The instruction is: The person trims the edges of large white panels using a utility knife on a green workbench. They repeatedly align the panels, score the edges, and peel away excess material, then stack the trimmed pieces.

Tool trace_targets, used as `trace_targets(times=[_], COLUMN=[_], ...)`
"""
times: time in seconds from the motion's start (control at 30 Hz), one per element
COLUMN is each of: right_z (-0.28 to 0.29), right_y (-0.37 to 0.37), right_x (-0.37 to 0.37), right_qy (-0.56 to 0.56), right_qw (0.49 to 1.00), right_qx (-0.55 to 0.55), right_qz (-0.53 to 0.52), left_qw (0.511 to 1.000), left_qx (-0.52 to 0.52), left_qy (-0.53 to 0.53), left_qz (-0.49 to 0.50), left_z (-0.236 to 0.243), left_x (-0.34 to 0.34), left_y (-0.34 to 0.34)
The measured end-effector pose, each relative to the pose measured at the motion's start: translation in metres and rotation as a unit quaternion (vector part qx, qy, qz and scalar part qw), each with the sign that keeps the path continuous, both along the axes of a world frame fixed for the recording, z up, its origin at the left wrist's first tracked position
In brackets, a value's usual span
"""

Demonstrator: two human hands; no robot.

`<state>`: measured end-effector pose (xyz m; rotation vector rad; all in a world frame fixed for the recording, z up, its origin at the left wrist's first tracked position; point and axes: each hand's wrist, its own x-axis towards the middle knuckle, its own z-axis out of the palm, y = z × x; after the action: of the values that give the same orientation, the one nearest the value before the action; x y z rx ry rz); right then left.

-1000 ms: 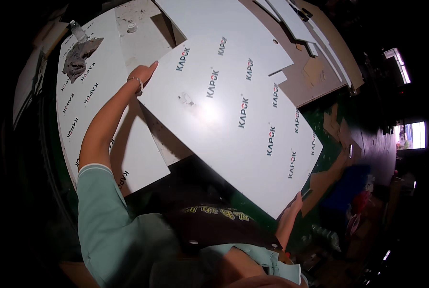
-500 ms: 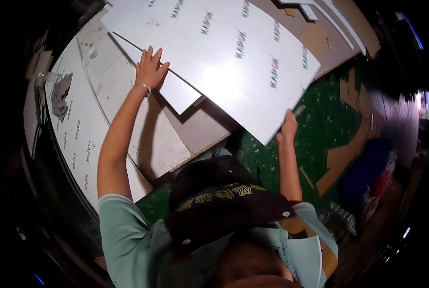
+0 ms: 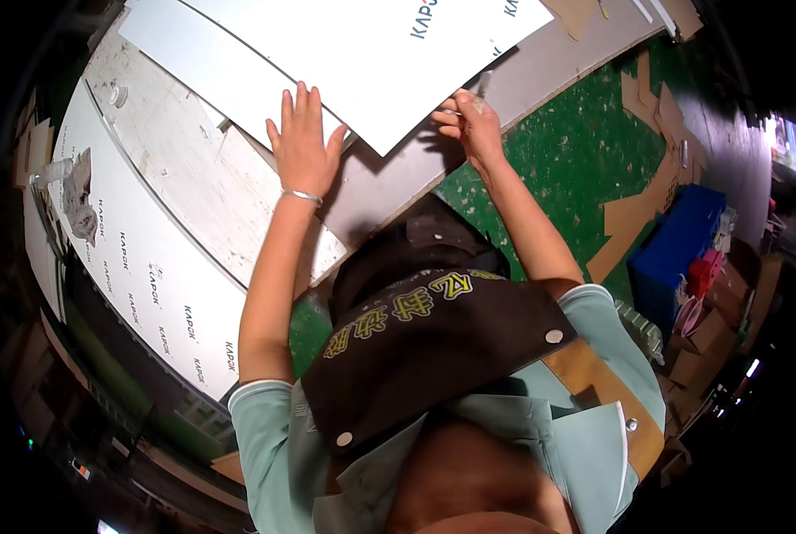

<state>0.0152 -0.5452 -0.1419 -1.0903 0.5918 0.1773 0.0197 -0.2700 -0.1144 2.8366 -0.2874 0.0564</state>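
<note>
Panel, white and printed, lies aslant at the top of the view, over a 2nd white sheet, its near corner pointing down between the person's 2 hands. The left hand is flat and open, palm down, fingers slightly spread; it lies over the lower sheet with its fingertips at the panel's left edge. A bracelet circles that wrist. The right hand is just beside the panel's right edge, fingers curled. A slim grey thing shows at its fingertips, blurred; I cannot tell whether it is gripped, nor whether this hand touches the panel.

Beneath is a table, dull pinkish grey near the corner. Farther left, a white, stained surface bears a small round white thing. Beyond it is a curved-looking printed board with a grey rag and a clear bottle at its far left.

To the right, cardboard scraps lie on the speckled green floor, near a blue box. The person wears a dark apron.
</note>
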Motion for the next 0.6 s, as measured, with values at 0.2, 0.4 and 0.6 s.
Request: trace_targets(times=[0.2, 0.4, 0.6], right_z=[0.016, 0.031, 0.03], right_y=[-0.059, -0.119, -0.151], right_x=[-0.012, 0.017, 0.078], right_qy=[0.005, -0.042, -0.178], right_qw=[0.983, 0.957, 0.82], right_qx=[-0.182, -0.287, -0.542], right_qz=[-0.009, 0.0, 0.05], left_qw=[0.996, 0.999, 0.998], left_qx=[-0.028, -0.047, -0.036], left_qy=[0.052, -0.013, 0.002], left_qz=[-0.074, 0.0, 0.059], left_z=[0.021, 0.002, 0.016], left_x=[-0.066, -0.121, -0.135], left_y=[-0.046, -0.031, -0.037])
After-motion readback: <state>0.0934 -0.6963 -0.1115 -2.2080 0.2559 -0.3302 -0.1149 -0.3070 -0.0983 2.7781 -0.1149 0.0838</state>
